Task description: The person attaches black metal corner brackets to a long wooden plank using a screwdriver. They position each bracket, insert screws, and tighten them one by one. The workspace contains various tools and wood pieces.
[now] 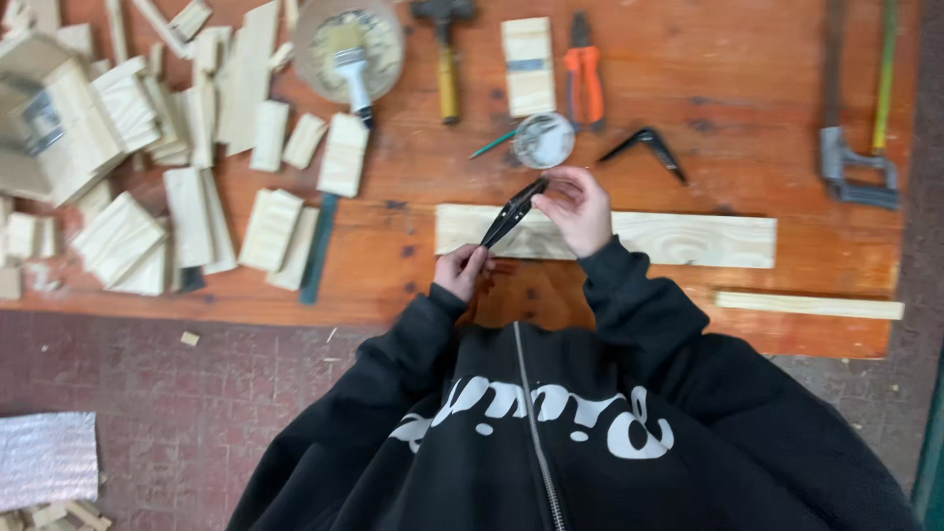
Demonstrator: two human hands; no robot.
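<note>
Workbench (pixel 747 59): a broad orange-brown wooden top that carries everything below.
Offcut heap (pixel 147 157): many pale wood blocks and strips, piled and scattered over the left part of the bench.
Long plank (pixel 688 239): pale wood, lying flat across the bench just beyond the hands; its left part is partly hidden by them.
Thin strip (pixel 811 305): a narrow pale batten near the front edge, to the right, apart from the plank.
Saw (pixel 858 162): at the far right, grey handle toward the front.
Arms: both in black sleeves, bent inward, so the hands meet over the left end of the plank.
Right hand (pixel 578 208): raised higher, fingers curled, pinching the upper end of the black bracket.
Left hand (pixel 462 270): lower and nearer the body, closed on the bracket's lower end.
Black bracket (pixel 511 211): a slim dark metal piece held slantwise between both hands, above the plank.
Second bracket (pixel 649 147): a bent black angle lying on the bench beyond the right hand.
Small tin (pixel 544 140): round, grey inside, just beyond the hands, beside orange-handled pliers (pixel 586 84).
</note>
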